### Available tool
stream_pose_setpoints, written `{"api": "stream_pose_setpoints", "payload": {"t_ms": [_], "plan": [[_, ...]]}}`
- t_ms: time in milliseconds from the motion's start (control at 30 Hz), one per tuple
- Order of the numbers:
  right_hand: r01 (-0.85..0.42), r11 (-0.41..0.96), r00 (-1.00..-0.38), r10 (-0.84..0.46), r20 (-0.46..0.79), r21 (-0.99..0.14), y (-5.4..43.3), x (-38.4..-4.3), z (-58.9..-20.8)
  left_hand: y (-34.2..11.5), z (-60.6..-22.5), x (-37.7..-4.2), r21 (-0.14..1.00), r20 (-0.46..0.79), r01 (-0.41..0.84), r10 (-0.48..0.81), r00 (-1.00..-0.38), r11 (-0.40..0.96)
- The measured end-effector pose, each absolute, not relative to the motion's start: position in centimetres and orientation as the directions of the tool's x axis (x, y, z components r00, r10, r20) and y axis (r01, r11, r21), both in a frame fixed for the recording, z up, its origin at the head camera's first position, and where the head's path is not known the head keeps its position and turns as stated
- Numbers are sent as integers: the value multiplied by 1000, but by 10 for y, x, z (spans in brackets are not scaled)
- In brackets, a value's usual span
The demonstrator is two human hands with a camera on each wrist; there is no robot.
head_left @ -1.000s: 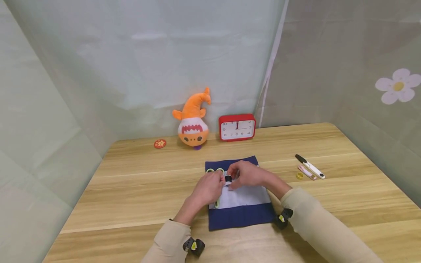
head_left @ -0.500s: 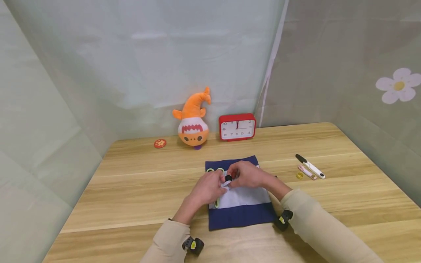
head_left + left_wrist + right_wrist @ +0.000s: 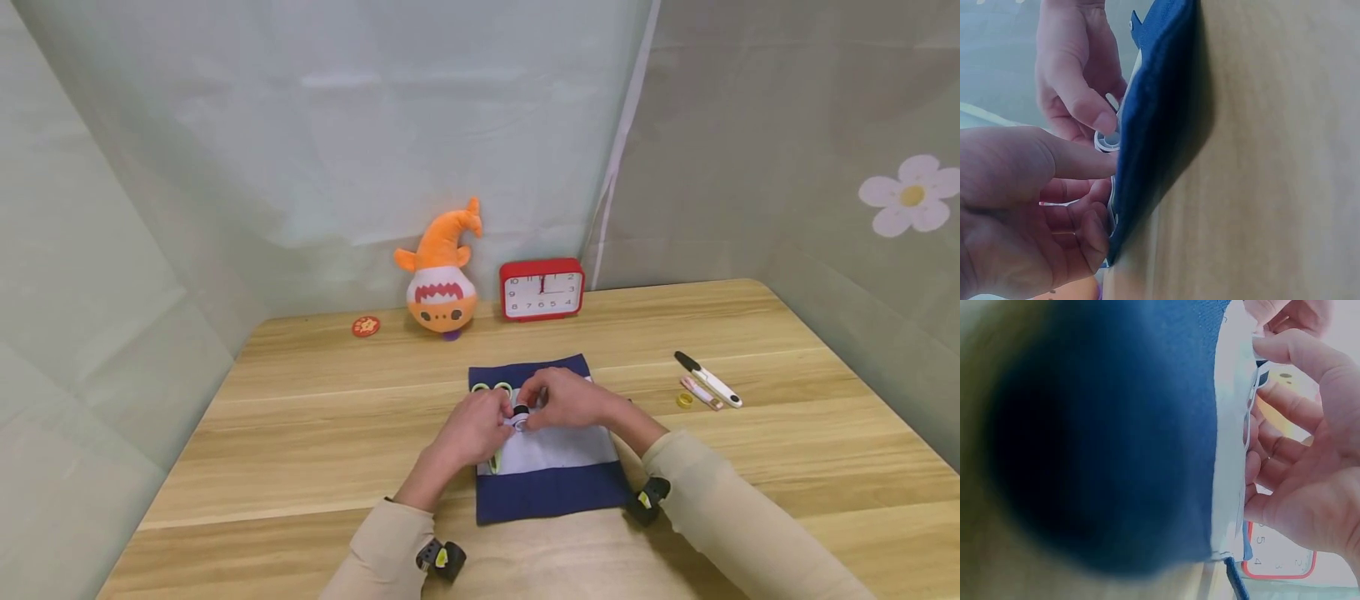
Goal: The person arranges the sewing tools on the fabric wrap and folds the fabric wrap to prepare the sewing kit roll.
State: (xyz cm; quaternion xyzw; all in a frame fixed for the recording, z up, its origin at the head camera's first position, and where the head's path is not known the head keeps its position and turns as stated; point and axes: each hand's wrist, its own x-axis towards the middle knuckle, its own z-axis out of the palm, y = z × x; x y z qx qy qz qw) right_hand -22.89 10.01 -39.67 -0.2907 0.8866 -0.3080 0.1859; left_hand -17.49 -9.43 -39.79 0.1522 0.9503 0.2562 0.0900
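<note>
Just below the frame's centre, the person's left hand (image 3: 472, 427), its hold impossible to tell, covers part of green scissors (image 3: 494, 464) on navy-and-white cloth (image 3: 551, 493); rightward, the right hand (image 3: 564, 398) pinches a black-and-white thread spool (image 3: 521, 411).

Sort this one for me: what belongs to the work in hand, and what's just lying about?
Work in hand:
black-and-white spool, between left hand and right hand
blue-and-white cloth beneath
green-handled scissors on it, partly covered

Apparently just lying about, untouched:
orange plush toy
red clock
red disc
black-and-white tool, small pink item, yellow ring (these three might belong; unclear)
</note>
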Motion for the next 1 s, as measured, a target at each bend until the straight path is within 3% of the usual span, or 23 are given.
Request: {"api": "stream_pose_setpoints", "payload": {"t_ms": [1000], "plan": [[-354,596,-751,-640,-160,-721,104,-227,-395,-94,-398,-175,524,-84,242,332,-940,817]]}}
